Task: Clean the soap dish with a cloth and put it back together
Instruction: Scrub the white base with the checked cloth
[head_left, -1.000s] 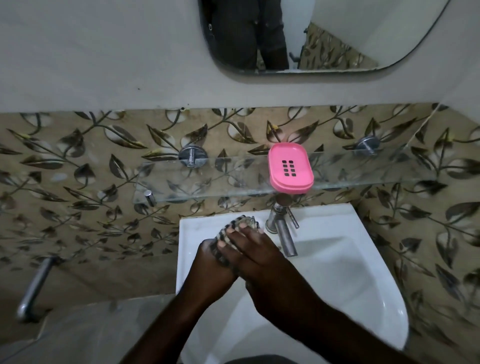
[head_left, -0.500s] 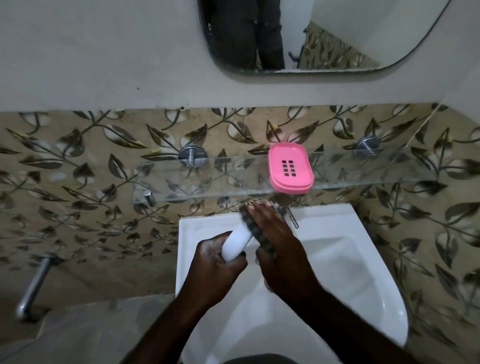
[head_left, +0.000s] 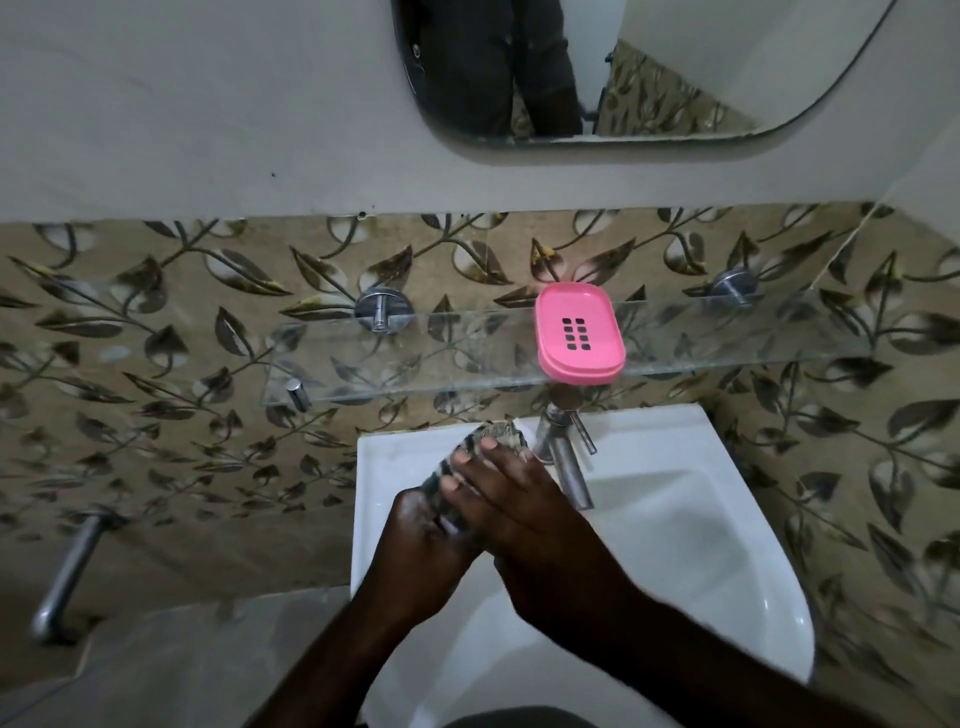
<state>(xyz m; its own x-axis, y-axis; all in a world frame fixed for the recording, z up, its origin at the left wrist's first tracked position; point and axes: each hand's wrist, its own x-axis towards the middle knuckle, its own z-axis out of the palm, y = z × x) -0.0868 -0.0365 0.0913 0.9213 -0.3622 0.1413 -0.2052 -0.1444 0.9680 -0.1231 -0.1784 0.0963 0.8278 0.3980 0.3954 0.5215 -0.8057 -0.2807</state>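
A: Where was the dish?

B: On the glass shelf, right of its middle and at its near edge. It was pink, with a block of dark slots in its top, and neither hand touched it.

A: And the cloth?

B: Nearer, over the far-left corner of the sink, just left of the tap. It was striped grey and bunched between the two hands.

A: How did the hands lie?

B: The left hand was underneath, fingers curled round the near end of the cloth, with pale suds on its skin. The right hand lay across the top, its fingers straight and spread, pressing flat on the cloth without curling round it.

A: Was anything inside the cloth?

B: I could not tell. The hands covered most of it, and they were a little blurred.

A: What stood around them?

B: The white sink sat below the shelf, with the steel tap at its far rim, directly under the dish. Leaf-patterned tiles covered the wall behind. Above them, on plain wall, hung a mirror that reflected a person's dark clothing. A metal pipe stuck out low on the far left.
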